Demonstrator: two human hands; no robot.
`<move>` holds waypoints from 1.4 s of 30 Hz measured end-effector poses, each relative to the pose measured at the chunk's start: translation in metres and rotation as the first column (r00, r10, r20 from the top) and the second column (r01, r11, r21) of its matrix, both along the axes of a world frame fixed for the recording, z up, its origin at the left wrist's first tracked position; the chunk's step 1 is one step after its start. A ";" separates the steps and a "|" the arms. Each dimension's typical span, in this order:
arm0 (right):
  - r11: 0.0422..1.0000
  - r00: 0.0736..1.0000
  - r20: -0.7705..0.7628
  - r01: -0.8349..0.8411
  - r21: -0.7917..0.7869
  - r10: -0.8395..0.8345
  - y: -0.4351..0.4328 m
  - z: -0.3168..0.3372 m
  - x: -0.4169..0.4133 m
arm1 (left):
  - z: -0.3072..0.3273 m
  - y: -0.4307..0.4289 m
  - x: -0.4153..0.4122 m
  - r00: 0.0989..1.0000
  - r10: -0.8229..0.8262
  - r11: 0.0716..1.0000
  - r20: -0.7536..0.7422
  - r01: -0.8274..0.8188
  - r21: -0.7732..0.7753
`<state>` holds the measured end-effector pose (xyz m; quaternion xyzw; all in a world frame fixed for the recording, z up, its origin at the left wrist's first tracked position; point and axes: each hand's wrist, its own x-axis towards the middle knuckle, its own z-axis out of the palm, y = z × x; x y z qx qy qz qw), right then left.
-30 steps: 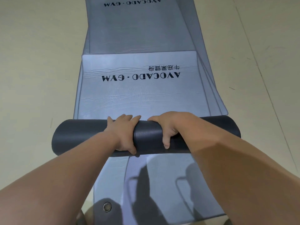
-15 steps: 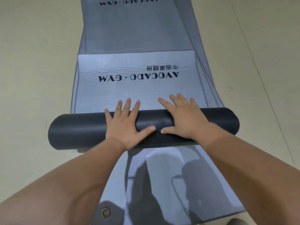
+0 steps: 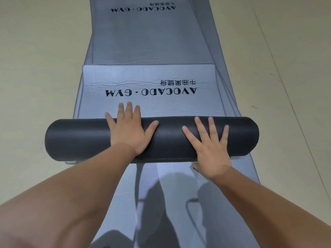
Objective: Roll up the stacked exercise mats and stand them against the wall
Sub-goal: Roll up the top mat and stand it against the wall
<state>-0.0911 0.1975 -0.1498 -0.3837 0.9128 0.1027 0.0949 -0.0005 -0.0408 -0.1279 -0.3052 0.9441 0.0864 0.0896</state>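
- Pale beige floor (image 3: 35,68) fills the frame, with a stack of grey exercise mats (image 3: 152,42) running lengthwise away from the camera.
- Across that stack lies the top mat (image 3: 148,104), mostly rolled into a dark roll (image 3: 80,140); only a short flat tail is left, ending at its far edge just beyond the printing.
- Compared with 1 second ago, when both hands gripped the roll with curled fingers, the palms now lie flat and spread; the roll has advanced towards the logo, so by my judgement only a few more turns are needed before this mat can be stood against the wall, which is out of view.
- Left hand (image 3: 129,131) presses open on the roll's crown, fingertips reaching the flat tail; nothing grasped.
- Right hand (image 3: 209,145) rests open lower on the near side, grasping nothing, thumb at the roll's base.
- Printing, upside down to the camera: "AVOCADO · GYM" (image 3: 150,92) with small Chinese characters (image 3: 178,82) I cannot read; the same wording repeats on the mat beneath (image 3: 143,8).
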 end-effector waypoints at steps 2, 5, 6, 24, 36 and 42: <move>1.000 0.998 0.060 -0.026 0.010 0.026 -0.012 0.008 -0.024 | -0.005 0.016 0.010 0.998 0.003 0.998 -0.063 -0.007 -0.068; 0.997 0.988 0.138 -0.074 0.016 0.071 -0.028 0.017 -0.055 | -0.016 0.034 0.021 0.994 -0.079 0.995 -0.070 0.075 -0.058; 0.996 0.984 0.159 -0.088 0.018 0.084 -0.033 0.019 -0.063 | -0.018 0.034 0.020 0.996 -0.084 0.995 -0.037 0.083 -0.048; 0.977 0.947 0.287 -0.182 0.112 0.144 -0.088 0.032 -0.099 | -0.008 -0.003 -0.028 0.971 -0.163 0.983 0.174 0.175 -0.052; 0.989 0.789 0.613 -0.074 0.127 -0.019 -0.030 0.046 -0.054 | -0.004 0.020 0.055 0.931 -0.358 0.930 0.067 0.362 -0.067; 0.994 0.784 0.620 -0.081 0.074 0.018 -0.017 0.043 -0.045 | -0.004 0.040 0.055 0.955 -0.251 0.967 0.155 0.256 -0.009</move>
